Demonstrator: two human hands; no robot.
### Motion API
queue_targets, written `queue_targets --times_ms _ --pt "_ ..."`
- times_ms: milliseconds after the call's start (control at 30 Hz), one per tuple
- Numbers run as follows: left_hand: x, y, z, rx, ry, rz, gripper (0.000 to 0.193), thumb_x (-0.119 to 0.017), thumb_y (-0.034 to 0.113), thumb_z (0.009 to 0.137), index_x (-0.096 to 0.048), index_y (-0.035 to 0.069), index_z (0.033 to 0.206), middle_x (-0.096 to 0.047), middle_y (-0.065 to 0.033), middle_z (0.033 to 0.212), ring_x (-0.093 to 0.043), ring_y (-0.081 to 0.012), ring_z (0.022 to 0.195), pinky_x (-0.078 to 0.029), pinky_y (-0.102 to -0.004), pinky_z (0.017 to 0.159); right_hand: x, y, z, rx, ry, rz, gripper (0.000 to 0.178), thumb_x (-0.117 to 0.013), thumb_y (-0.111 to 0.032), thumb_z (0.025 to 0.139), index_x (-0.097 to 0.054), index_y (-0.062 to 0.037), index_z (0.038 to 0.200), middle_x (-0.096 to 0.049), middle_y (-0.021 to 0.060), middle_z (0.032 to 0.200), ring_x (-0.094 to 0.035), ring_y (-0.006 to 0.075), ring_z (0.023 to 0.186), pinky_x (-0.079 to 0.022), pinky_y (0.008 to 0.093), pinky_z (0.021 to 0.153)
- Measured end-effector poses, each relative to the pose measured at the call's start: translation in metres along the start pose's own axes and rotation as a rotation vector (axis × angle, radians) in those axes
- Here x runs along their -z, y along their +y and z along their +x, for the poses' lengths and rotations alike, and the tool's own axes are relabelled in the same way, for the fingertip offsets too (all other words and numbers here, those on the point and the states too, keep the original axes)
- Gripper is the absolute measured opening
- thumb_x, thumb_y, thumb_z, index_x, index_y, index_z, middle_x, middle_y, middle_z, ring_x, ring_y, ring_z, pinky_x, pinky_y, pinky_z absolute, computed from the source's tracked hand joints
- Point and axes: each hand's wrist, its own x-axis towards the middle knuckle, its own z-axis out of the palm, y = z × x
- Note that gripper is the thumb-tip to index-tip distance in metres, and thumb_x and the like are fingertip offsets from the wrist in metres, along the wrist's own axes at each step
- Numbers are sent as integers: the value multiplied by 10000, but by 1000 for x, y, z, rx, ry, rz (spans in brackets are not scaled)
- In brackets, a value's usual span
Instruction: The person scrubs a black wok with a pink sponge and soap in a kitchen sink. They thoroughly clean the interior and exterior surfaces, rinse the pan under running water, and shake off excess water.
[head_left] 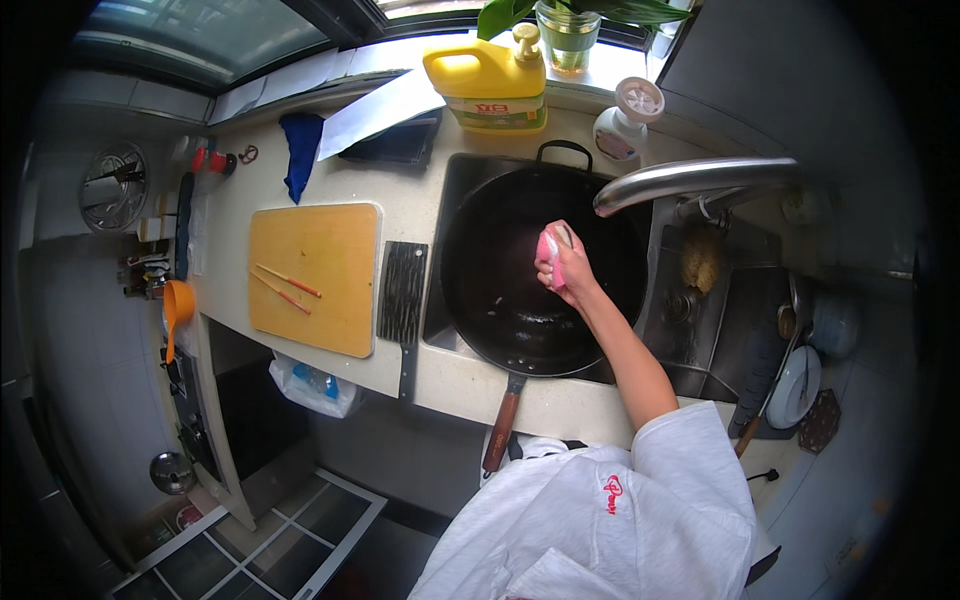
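Note:
My right hand (pixel 566 264) reaches over a large black wok (pixel 480 250) and is closed around a pink sponge (pixel 547 247). White shows on part of the sponge. The wok rests over the sink, its wooden handle (pixel 502 425) pointing toward my body and a loop handle at the far side. Small pale bits and shiny wet patches show on its inner surface. A curved metal faucet (pixel 690 180) extends over the wok's right rim. My left hand is out of view.
Left of the wok lie a cleaver (pixel 402 300) and a yellow cutting board (pixel 315 250) with two chopsticks (pixel 285 285). Behind stand a yellow jug (pixel 490 85) and a white pump bottle (pixel 628 120). A brown scrubber (pixel 700 260) sits in the right sink.

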Motion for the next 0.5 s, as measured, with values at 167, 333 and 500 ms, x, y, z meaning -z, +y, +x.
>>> queue_targets --times_ms 167,333,500 --pt "-1 102 -13 -324 12 -387 283 -572 203 923 -580 2 1121 -607 -110 1101 -556 -187 1053 -414 -295 935 31 10 20 455 65 -1279 270 -516 -216 917 -500 -83 1151 -542 135 834 -587 279 797 -498 349 716" --pt "-19 269 -76 -501 -257 -78 475 -626 419 872 -559 23 1126 -626 -136 1048 -600 -248 1002 -449 -342 844 45 29 13 875 -336 -2136 374 -589 -76 750 -519 -39 1116 -552 138 1025 -544 293 1012 -417 418 958" --pt "-33 285 -76 -438 -120 244 493 -663 498 805 -577 28 928 -645 -178 800 -625 -358 816 -459 -446 706 45 18 16 1024 -160 -2207 390 -516 -257 882 -529 -172 1263 -556 142 1115 -536 261 1011 -395 440 925"
